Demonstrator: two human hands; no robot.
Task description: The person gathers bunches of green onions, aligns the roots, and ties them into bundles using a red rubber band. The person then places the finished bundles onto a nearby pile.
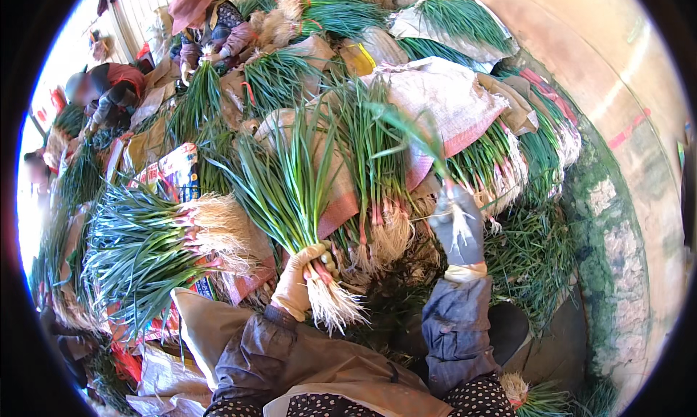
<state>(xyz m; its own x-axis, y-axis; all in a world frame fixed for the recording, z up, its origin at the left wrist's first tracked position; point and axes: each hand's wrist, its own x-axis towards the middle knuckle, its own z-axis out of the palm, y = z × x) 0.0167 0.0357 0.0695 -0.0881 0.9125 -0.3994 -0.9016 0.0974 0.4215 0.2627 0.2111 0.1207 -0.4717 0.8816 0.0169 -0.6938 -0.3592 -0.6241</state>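
Observation:
My left hand (298,279), in a pale glove, is closed around the lower stems of a bunch of green alliums (297,204). Leaves fan upward from the fist, while pinkish bases and white roots hang below it. In a grey glove, my right hand (462,229) grips a thin allium plant (419,136), with white roots dangling over the fingers and leaves blurred toward the upper left. Between the hands and just beyond them lies a row of rooted alliums (378,199). A larger heap of alliums (158,248) rests at my left, its roots facing right.
Woven sacks (435,90) cover more alliums ahead. Loose leaf trimmings (531,259) lie at right, beside a mossy concrete edge (604,264). A tied bunch (536,398) sits at lower right. One person in a hat (209,30) handles alliums; another person (111,90) bends farther left.

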